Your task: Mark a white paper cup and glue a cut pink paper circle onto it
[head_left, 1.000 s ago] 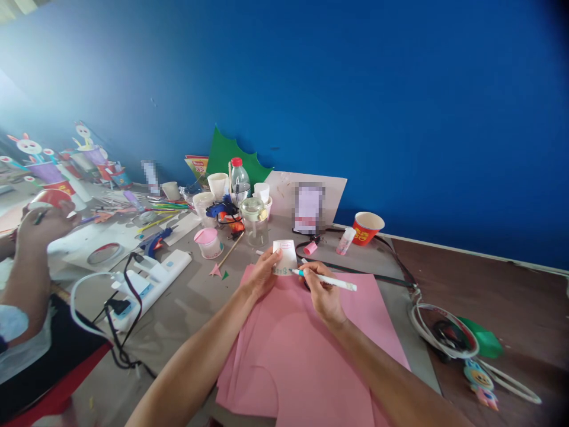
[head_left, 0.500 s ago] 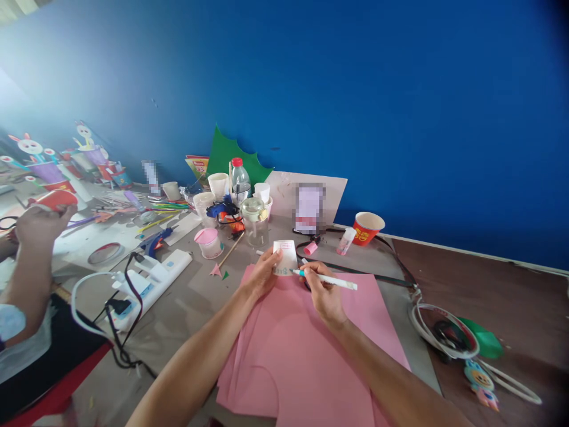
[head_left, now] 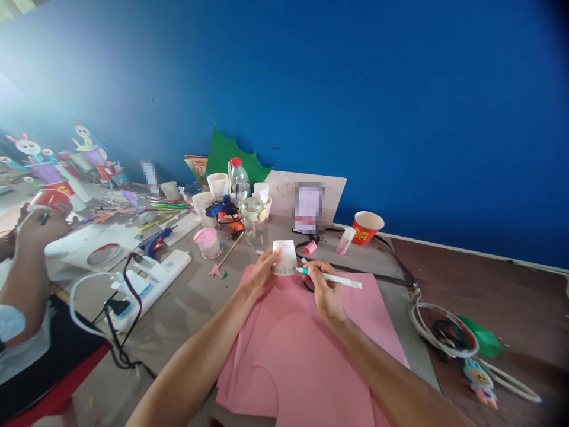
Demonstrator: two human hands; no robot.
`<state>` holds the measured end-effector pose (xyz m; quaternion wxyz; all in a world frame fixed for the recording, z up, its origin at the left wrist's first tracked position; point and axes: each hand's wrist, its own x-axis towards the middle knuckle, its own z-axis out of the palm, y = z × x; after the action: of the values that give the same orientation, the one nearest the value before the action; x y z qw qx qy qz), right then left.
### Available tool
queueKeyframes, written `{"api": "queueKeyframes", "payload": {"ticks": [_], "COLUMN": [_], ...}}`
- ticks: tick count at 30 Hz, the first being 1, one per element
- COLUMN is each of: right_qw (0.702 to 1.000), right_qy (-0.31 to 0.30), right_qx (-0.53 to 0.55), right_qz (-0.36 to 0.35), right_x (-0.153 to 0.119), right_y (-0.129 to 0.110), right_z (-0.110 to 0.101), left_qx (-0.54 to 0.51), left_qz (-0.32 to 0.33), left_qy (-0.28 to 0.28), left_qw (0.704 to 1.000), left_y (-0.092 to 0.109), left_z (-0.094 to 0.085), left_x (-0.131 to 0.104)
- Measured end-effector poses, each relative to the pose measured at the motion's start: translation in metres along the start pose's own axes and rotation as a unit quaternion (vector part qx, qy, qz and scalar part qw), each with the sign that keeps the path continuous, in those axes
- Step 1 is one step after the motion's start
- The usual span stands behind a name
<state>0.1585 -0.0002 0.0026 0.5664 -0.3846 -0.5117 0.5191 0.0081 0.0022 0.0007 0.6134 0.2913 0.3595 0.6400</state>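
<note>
Between thumb and fingers, my left hand (head_left: 263, 273) holds a small white paper piece (head_left: 285, 254) by its left side. Pink marks show on its upper part and a row of teal marks runs along its lower edge. My right hand (head_left: 328, 293) is closed around a white marker (head_left: 338, 280) with a teal band, its tip at the lower right edge of the paper piece. Both hands are above a stack of pink sheets (head_left: 311, 350). A black item under the right hand is mostly hidden.
Behind stand a glass jar (head_left: 254, 222), a pink-lidded tub (head_left: 208, 243), a glue stick (head_left: 345, 241) and a red cup (head_left: 368, 228). A power strip (head_left: 151, 290) with cables lies left. Another person's hand (head_left: 38, 225) holds a red cup at far left. Coiled cable (head_left: 444, 332) lies right.
The marker tip has moved slightly right along the paper's lower edge, and the teal row reaches further right. At far left, the other person's hand and cup have shifted and tilted.
</note>
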Motion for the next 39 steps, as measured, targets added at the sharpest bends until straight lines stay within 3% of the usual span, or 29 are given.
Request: {"api": "queueKeyframes", "payload": {"ticks": [16, 26, 39], "right_qw": [1.0, 0.999, 1.0], "right_qy": [0.009, -0.032, 0.002], "right_qx": [-0.002, -0.013, 0.002], "right_qz": [0.002, -0.02, 0.006], "right_x": [0.0009, -0.0016, 0.0019], "right_y": [0.0004, -0.0024, 0.0055], "right_z": [0.0006, -0.0006, -0.0016], "left_qx": [-0.006, 0.002, -0.013], "left_qz": [-0.001, 0.0, -0.001], "left_qy": [-0.002, 0.006, 0.002], "left_qw": [1.0, 1.0, 1.0], "left_y": [-0.0022, -0.0022, -0.0012], "left_z": [-0.0028, -0.0026, -0.001], "left_x": [0.0013, 0.002, 0.0018]}}
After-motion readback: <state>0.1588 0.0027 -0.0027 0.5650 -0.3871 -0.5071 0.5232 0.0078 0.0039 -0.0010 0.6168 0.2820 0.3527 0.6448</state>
